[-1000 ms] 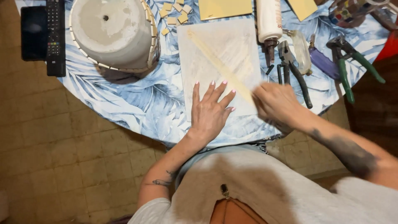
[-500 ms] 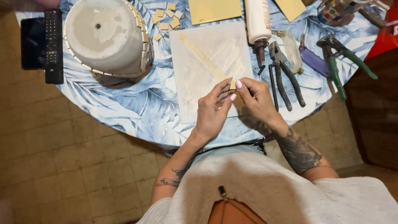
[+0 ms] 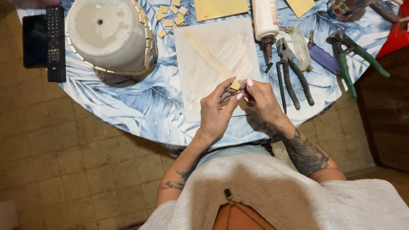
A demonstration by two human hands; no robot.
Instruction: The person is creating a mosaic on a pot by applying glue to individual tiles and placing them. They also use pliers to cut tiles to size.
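Observation:
My left hand [image 3: 216, 111] and my right hand [image 3: 260, 100] meet over the near edge of a whitish square board [image 3: 200, 64] on the round table. Between their fingertips they pinch a small yellow tile piece [image 3: 234, 84]. A long yellow tile strip [image 3: 208, 53] lies diagonally on the board, running up from the hands. An upturned grey pot [image 3: 108, 32] with small tiles along its rim stands at the far left of the table.
Black-handled pliers [image 3: 289, 74] and green-handled nippers [image 3: 349, 55] lie right of the board, beside a glue tube [image 3: 264, 21]. Loose small yellow tiles [image 3: 170, 15] and yellow sheets [image 3: 219, 8] lie at the far edge. A remote control [image 3: 55, 38] lies far left. The leaf-patterned tablecloth [image 3: 140, 102] covers the table.
A second ago my left hand lay flat on the board while my right hand moved, blurred, at the strip's near end. Both hands have since come together, pinching a small tile piece.

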